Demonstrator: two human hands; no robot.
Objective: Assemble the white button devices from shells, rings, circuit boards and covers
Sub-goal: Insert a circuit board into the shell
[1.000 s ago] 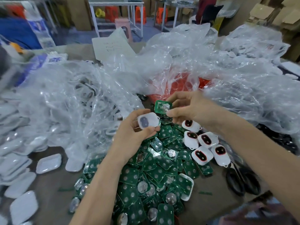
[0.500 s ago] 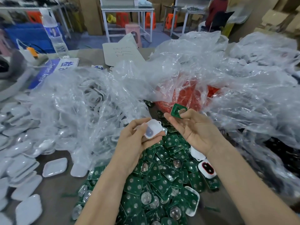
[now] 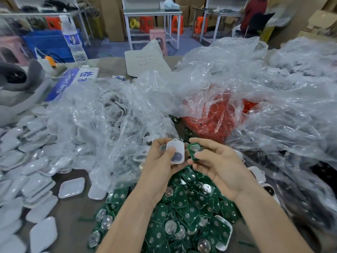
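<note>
Fingers: left hand (image 3: pixel 160 162) grips white shell (image 3: pixel 176 152), right hand (image 3: pixel 219 166) pinches circuit board (image 3: pixel 194 150); edges just apart, over board pile (image 3: pixel 184 214).

One white shell (image 3: pixel 176 152) is in the left hand (image 3: pixel 160 161), one green board (image 3: pixel 194 149) in the right hand (image 3: pixel 220 165). One water bottle (image 3: pixel 75 44), one sheet of paper (image 3: pixel 145 61). The pile of boards (image 3: pixel 182 207): too many to count.
</note>
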